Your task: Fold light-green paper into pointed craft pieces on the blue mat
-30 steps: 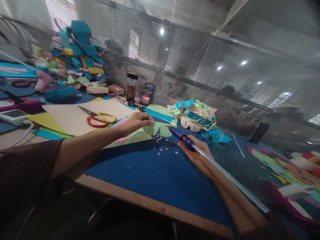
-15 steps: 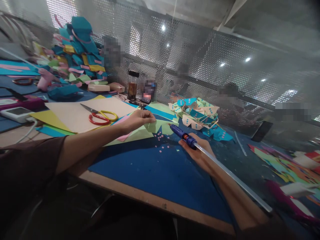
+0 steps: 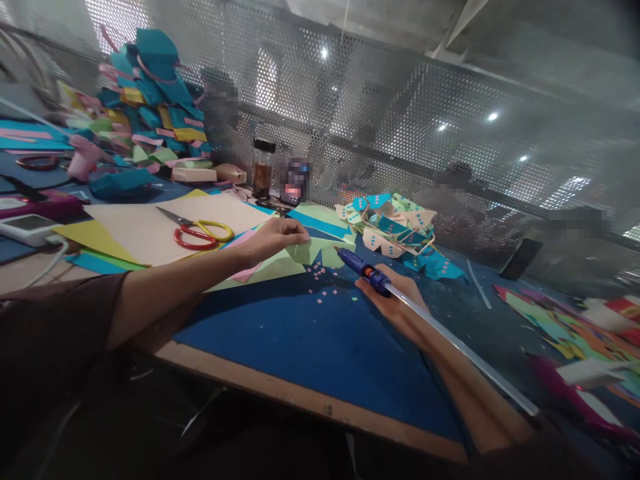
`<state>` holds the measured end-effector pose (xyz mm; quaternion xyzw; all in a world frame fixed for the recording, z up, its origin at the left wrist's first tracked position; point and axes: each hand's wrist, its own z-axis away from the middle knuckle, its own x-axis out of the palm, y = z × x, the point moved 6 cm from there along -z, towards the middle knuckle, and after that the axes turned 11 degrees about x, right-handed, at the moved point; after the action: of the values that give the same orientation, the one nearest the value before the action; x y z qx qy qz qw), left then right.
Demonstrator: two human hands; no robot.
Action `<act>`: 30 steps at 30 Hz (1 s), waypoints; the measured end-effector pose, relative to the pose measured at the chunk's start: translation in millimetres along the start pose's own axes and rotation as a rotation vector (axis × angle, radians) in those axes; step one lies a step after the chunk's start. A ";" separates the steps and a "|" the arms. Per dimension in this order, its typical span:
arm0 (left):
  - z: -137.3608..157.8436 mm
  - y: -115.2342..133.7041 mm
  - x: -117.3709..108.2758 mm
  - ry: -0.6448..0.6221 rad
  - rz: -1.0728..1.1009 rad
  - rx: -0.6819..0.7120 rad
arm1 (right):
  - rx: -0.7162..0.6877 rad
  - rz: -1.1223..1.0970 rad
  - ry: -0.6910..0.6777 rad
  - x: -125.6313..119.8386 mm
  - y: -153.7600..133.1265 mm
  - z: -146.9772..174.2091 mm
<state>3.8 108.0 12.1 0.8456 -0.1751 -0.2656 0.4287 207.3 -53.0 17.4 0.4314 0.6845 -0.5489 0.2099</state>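
My right hand [image 3: 395, 300] is closed around a blue hot glue gun [image 3: 357, 267], its nozzle pointing left. A long clear glue stick [image 3: 460, 347] runs from the gun's back along my forearm. The nozzle tip is close to the right part of a light green notched paper piece [image 3: 325, 247]. My left hand [image 3: 275, 240] pinches at that piece's upper left edge, thumb and fingers together; the exact grip is partly hidden. Tiny pink paper squares [image 3: 316, 271] lie scattered on the blue table mat [image 3: 300, 347] just below the piece.
Scissors [image 3: 195, 230] with red and yellow handles lie on cream paper [image 3: 125, 230] at left. Behind stand a jar [image 3: 263, 170] and a phone [image 3: 295, 183]. Dotted paper pieces [image 3: 390, 227] are piled beyond the gun. Colourful folded paper [image 3: 160, 87] heaps up at the back left.
The whole view has shifted slightly. Both hands, the glue gun and the green paper piece keep nearly the same positions relative to each other.
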 end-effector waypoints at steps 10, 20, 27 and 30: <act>1.8 0.8 1.1 -0.019 0.012 -0.005 | 0.005 0.002 0.009 -2.5 -4.3 1.8; -0.1 -2.8 -1.2 -0.020 -0.029 0.002 | 0.001 0.020 -0.007 -0.5 0.1 0.2; -0.7 -1.5 -1.2 -0.010 -0.017 0.001 | 0.011 0.032 0.010 -1.6 0.6 0.1; -0.7 -1.4 -1.5 -0.011 -0.001 0.003 | 0.000 0.033 0.014 -1.8 -1.1 0.5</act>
<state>3.2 110.1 11.7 0.8449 -0.1772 -0.2702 0.4263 207.2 -54.1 19.2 0.4466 0.6787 -0.5423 0.2141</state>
